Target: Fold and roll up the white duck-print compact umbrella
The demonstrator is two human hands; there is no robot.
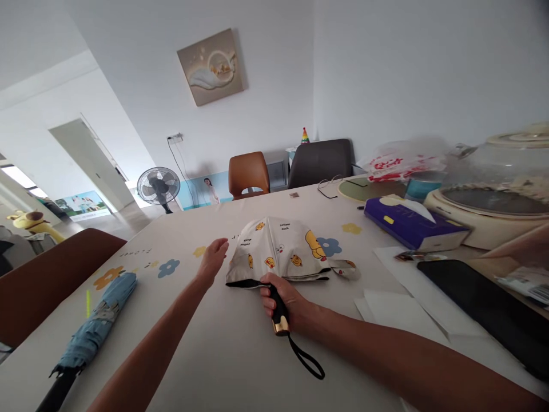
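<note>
A folded white umbrella [281,252] printed with yellow ducks lies on the table [223,349] in front of me. My right hand [285,297] is closed around its black handle, whose gold end and black wrist loop stick out toward me. My left hand [213,258] hovers just left of the canopy, fingers stretched out and apart, holding nothing. The umbrella's closing strap [344,268] lies loose at the canopy's right side.
A folded blue umbrella [96,326] lies at the left edge. On the right are a purple tissue box [414,224], white papers [403,312], a black tablet [484,309], a cooker [493,212] and another person's hand [521,246]. Chairs stand around the table.
</note>
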